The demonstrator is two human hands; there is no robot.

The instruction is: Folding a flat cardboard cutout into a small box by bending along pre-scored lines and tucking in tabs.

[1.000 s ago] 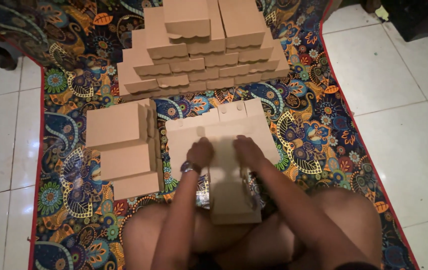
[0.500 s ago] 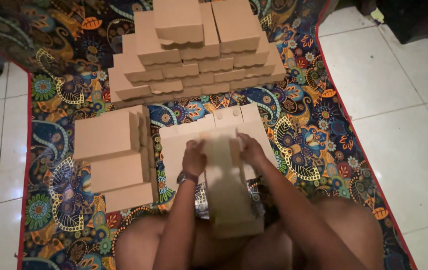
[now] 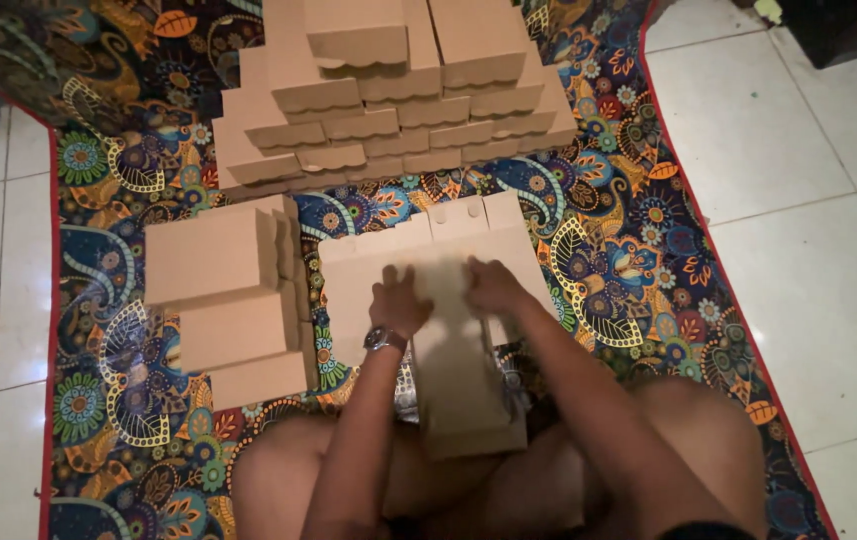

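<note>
A flat, unfolded brown cardboard box blank (image 3: 449,250) lies on the patterned mat in front of my crossed legs. My left hand (image 3: 399,303), with a watch on its wrist, presses down on the blank's left middle. My right hand (image 3: 492,285) presses on it just to the right. Both hands rest with fingers curled on the cardboard along a fold. A long flap of the blank (image 3: 464,385) stretches toward my lap.
Assembled brown boxes (image 3: 234,290) stand stacked at my left. A large pile of assembled boxes (image 3: 389,90) fills the far side of the colourful mat (image 3: 629,250). White floor tiles (image 3: 799,150) lie to the right and left of the mat.
Both hands have stayed on the blank, shifting slightly along its fold. The view has shifted so the scene sits a little further right in the frame.
</note>
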